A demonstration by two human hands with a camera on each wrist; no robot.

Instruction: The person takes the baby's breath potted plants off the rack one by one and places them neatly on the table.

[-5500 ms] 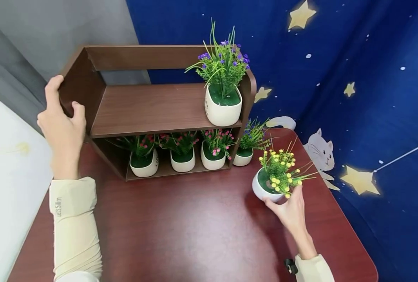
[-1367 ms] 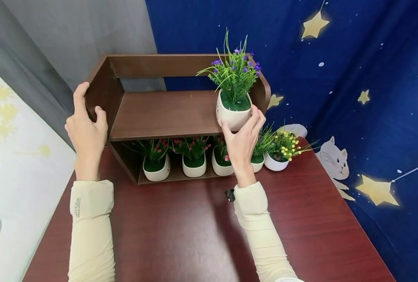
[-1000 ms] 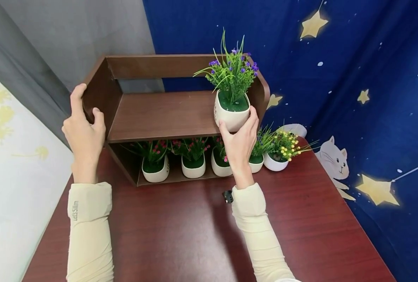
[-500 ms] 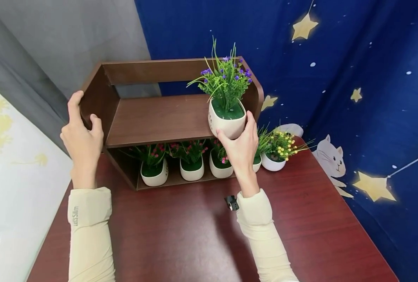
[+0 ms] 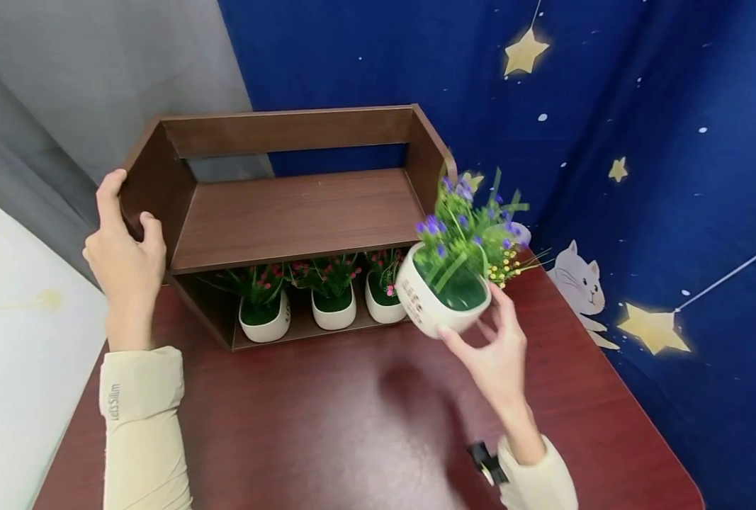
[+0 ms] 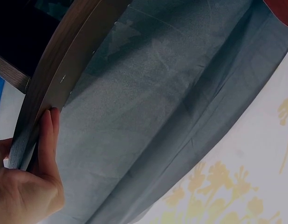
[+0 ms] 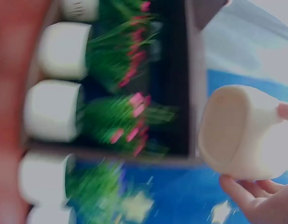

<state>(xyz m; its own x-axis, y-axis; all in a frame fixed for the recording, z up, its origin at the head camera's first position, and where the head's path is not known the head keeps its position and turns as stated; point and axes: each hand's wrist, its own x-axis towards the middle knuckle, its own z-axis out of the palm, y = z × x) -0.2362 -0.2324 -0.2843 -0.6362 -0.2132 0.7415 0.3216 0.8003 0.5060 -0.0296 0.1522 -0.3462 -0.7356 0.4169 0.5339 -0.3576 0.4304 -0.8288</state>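
My right hand (image 5: 501, 354) holds a white potted plant (image 5: 441, 304) with purple flowers by its pot, thumb at the front and fingers behind. The plant is tilted in the air, in front of the right end of a brown two-tier wooden shelf (image 5: 301, 212). Its bare pot bottom (image 7: 223, 130) faces the camera in the right wrist view. At the other end, my left hand (image 5: 129, 262) grips the edge of the shelf's left side panel (image 6: 46, 88), with thumb inside and fingers outside.
Three pots with pink flowers (image 5: 335, 312) stand on the lower tier. Right of the shelf, yellow flowers (image 5: 504, 270) show behind the held plant; another white pot (image 7: 46, 179) there appears only in the right wrist view. A blue star-patterned curtain (image 5: 582, 177) hangs behind the red-brown table (image 5: 326, 404).
Earlier, my right hand set the yellow-flowered plant down right of the shelf. It then took the purple-flowered plant off the top tier, moving it right and forward. My left hand kept its grip.
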